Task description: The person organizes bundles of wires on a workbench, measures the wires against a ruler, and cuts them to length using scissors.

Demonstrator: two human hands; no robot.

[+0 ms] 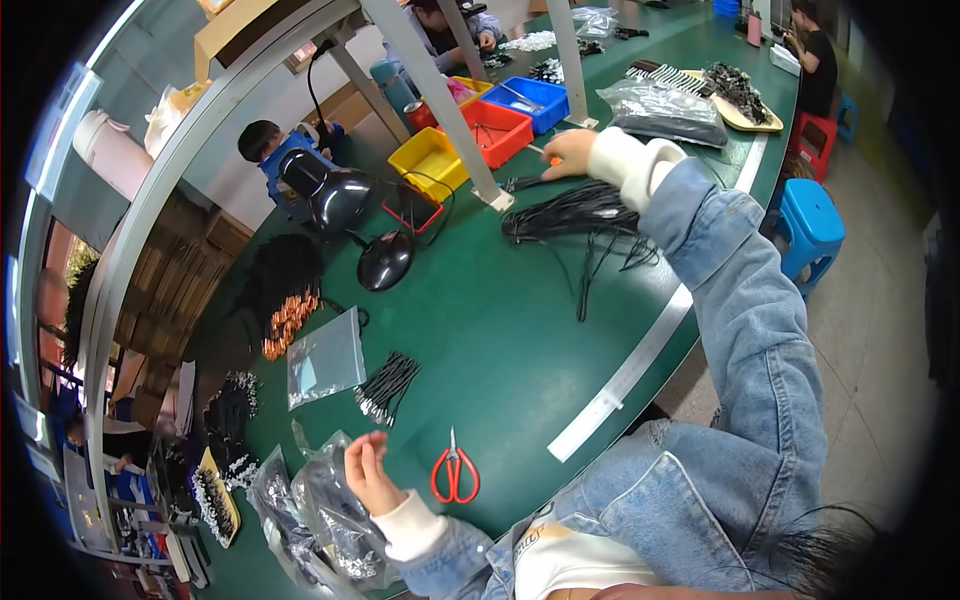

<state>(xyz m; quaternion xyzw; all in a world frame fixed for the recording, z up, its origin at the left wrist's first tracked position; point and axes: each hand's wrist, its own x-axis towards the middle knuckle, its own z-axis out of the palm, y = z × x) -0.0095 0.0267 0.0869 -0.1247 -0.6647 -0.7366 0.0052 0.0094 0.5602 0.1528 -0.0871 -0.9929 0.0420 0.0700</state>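
Observation:
My right hand (570,155) reaches far across the bench, its fingers bent together at the end of a small black cable bunch (522,184). A small orange piece shows at its fingertips; I cannot make out what it is. Beside that hand lies a larger bundle of black cables (565,213), some ends trailing loose. My left hand (370,475) hovers near the front edge, fingers apart and holding nothing. Next to it are red-handled scissors (455,470), points facing away, and a short bunch of black cables with silvery ends (390,385).
Clear plastic bags (340,510) lie left of my left hand. Farther off are a flat bag (327,360), orange-ended cables (290,325) and a black desk lamp (385,260). Yellow (430,160), red (495,135) and blue bins (530,103) stand behind a metal post (440,100). Other people sit around.

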